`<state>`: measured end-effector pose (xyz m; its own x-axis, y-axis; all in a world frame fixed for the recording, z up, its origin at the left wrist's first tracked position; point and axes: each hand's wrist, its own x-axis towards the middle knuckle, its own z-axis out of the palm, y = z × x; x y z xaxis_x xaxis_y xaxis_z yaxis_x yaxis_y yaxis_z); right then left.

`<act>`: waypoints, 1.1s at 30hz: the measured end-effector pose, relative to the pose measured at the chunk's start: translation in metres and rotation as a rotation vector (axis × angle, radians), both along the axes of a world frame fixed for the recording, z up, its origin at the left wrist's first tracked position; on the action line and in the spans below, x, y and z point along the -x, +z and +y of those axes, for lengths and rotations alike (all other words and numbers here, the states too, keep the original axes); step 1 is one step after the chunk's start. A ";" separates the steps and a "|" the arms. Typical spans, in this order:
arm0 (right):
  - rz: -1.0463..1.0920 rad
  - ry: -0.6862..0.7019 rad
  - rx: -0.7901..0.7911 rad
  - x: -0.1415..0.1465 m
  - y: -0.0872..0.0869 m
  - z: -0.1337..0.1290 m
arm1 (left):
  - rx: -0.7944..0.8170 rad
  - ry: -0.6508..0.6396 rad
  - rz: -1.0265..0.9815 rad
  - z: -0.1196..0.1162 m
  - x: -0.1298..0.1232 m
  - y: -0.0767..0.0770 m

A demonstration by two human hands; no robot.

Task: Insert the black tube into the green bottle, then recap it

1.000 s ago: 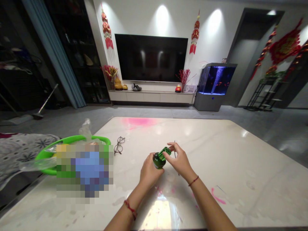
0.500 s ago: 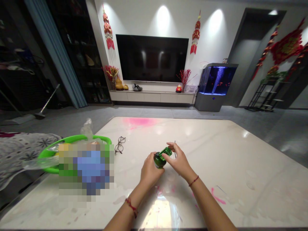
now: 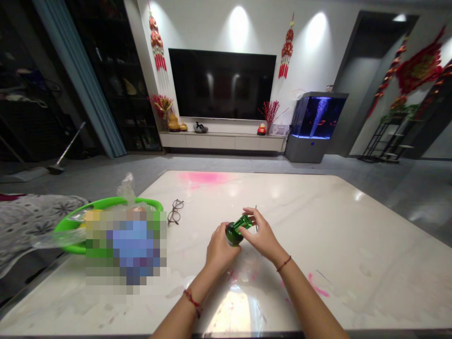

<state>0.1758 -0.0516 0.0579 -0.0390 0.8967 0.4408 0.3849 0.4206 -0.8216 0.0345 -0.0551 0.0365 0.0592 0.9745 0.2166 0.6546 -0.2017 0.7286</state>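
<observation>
- Marble tabletop (image 3: 360,245), pale and glossy, filled the foreground; its near edge crossed below the forearms, and a broad stretch ran from the right hand (image 3: 264,238) out to the slanting right edge, past pink stains (image 3: 318,286).
- Left fingers were wrapped around a green bottle (image 3: 233,234) in the left hand (image 3: 219,252), over the middle of the table, well inside every edge; whether its base touched the marble could not be told.
- Right thumb and fingertips stood apart on two sides of the bottle's glossy green upper part; how firmly they gripped could not be told.
- Just behind the right hand lay a thin dark stick (image 3: 256,210).
- Left of the hands, near the table's left edge, sat a green plastic basket (image 3: 109,202), its front contents pixelated; round eyeglasses (image 3: 175,211) lay just beside it.
- Beyond the far edge, grey floor (image 3: 247,163) ran to a white TV cabinet (image 3: 219,141), a dark television (image 3: 222,84) and a lit aquarium (image 3: 319,117).
- Farther right hung a red ornament (image 3: 422,66), its gold design too blurred to read.
</observation>
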 end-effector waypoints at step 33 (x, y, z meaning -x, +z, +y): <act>-0.022 -0.023 0.053 0.002 -0.003 0.002 | -0.004 -0.004 0.018 0.000 -0.001 -0.002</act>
<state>0.1739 -0.0499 0.0552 -0.0272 0.9196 0.3920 0.4124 0.3676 -0.8335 0.0353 -0.0554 0.0346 0.0668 0.9734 0.2193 0.6664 -0.2071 0.7162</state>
